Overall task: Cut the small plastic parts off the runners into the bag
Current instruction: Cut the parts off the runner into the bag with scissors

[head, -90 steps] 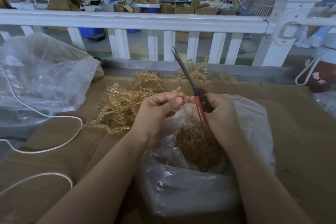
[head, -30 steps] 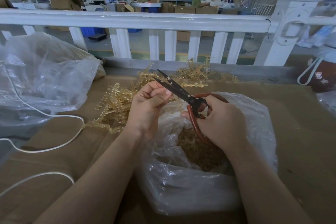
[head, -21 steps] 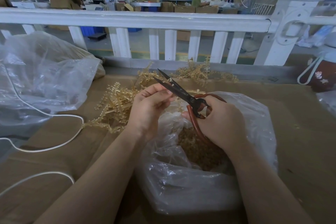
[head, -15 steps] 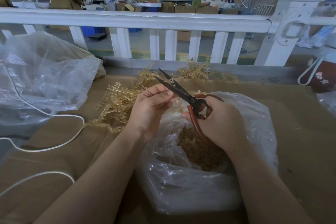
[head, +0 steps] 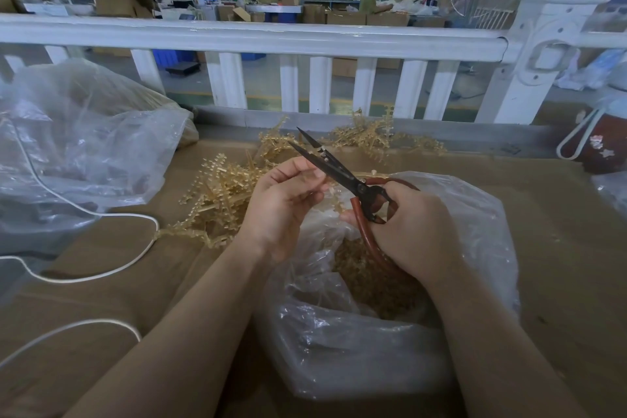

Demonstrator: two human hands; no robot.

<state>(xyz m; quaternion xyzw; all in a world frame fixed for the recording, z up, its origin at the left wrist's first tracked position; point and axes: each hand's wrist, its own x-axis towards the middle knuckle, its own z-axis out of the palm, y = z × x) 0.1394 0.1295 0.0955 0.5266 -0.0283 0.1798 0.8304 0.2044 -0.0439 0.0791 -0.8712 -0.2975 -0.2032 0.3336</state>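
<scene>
Left hand (head: 281,204) pinches a short runner (head: 334,195) between thumb and fingers (head: 298,170), held over the open mouth of the bag (head: 468,224) near the worktop (head: 559,214) front edge, centre. Right hand (head: 414,231) grips the red-handled scissors (head: 342,176), fingers curled round the loops; blades open a little, pointing up and away, the runner sitting near the pivot as far as I can tell, since the thumb hides most of it. Runners look like thin translucent amber sprue sticks with small parts branching off both sides, comb-like. Judging by that: very light, fairly stiff but springy, likely brittle at the gates, so parts should snap off clean and may fly. Best hold is on the bare spine close behind the cut, keeping the fingers off the blade line and the part end over the bag mouth so cut pieces drop in. Bag is thin clear film, floppy, already carrying a brown heap of cut parts (head: 369,278); its mouth can collapse if bumped. Uncut stock (head: 224,197) is a tangled pile at the worktop's back, left of centre, more (head: 369,136) along the back edge; branches interlock, so pull one out slowly. A second clear bag (head: 84,132) sits at the left edge with a white cord (head: 101,214) over it.
</scene>
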